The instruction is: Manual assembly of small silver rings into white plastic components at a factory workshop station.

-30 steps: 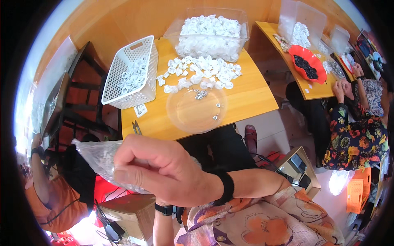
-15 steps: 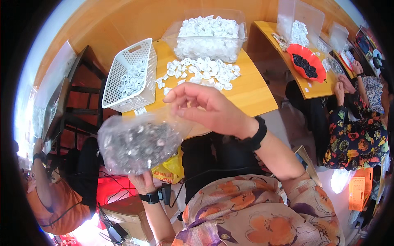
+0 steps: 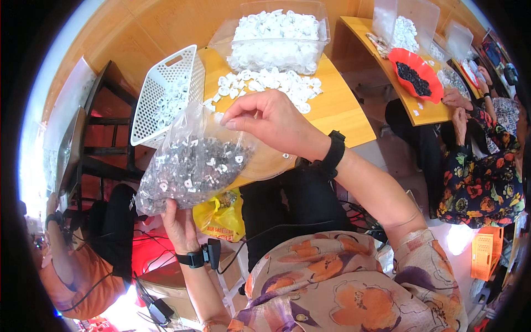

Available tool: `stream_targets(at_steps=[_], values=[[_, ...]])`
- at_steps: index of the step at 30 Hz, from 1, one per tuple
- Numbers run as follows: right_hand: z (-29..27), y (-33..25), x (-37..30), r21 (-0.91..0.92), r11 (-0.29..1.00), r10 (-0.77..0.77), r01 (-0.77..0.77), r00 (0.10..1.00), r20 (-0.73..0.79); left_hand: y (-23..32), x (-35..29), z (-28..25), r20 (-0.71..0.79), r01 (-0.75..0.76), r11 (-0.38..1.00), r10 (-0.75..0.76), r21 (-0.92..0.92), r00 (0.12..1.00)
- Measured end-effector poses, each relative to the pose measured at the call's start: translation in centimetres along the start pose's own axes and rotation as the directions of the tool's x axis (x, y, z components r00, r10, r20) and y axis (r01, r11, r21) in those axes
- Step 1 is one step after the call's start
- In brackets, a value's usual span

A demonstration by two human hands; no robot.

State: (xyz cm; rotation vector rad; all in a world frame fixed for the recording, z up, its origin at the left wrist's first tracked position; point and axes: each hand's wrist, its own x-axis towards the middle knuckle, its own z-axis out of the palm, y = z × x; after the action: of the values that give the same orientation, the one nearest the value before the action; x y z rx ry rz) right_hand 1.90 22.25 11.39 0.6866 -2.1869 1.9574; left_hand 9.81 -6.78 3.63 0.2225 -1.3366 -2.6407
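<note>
1. Centre-left of the frame: clear plastic bag full of small metal pieces, held up in front of the wooden table.
2. Left hand cups the bag from underneath, fingers closed on its bottom.
3. Right hand pinches the bag's upper edge shut.
4. Upper centre: loose white parts on the table, below a clear tub; white basket to their left.

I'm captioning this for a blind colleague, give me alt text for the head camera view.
Seen from above, a person's left hand holds up a clear bag of small metal parts while the right hand pinches its top edge. Behind it, a wooden table holds white plastic pieces, a tub and a white basket.
</note>
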Motion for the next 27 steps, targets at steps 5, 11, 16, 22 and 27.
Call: stream_targets(at_steps=[5,11,16,22,27], values=[[-0.4,1.0,0.0,-0.003,1.000,0.022,-0.022,1.000,-0.017,1.4,0.3,1.0,0.040,-0.071,0.983,0.065,0.169,0.997],[-0.6,2.2,-0.2,0.028,0.999,0.045,-0.044,0.998,-0.044,3.0,1.8,1.3,0.080,-0.083,0.963,0.065,0.256,0.995],[-0.5,3.3,0.0,0.072,0.996,0.062,-0.054,0.992,-0.110,4.1,2.9,2.7,0.131,-0.140,0.934,0.102,0.328,0.986],[-0.9,2.8,0.4,0.060,0.998,0.033,-0.025,0.991,-0.132,4.4,3.5,2.7,0.143,-0.088,0.954,0.048,0.288,0.989],[-1.0,1.7,0.7,-0.026,0.995,0.092,-0.092,0.995,-0.026,4.4,3.5,2.3,0.122,-0.069,0.963,0.038,0.260,0.992]])
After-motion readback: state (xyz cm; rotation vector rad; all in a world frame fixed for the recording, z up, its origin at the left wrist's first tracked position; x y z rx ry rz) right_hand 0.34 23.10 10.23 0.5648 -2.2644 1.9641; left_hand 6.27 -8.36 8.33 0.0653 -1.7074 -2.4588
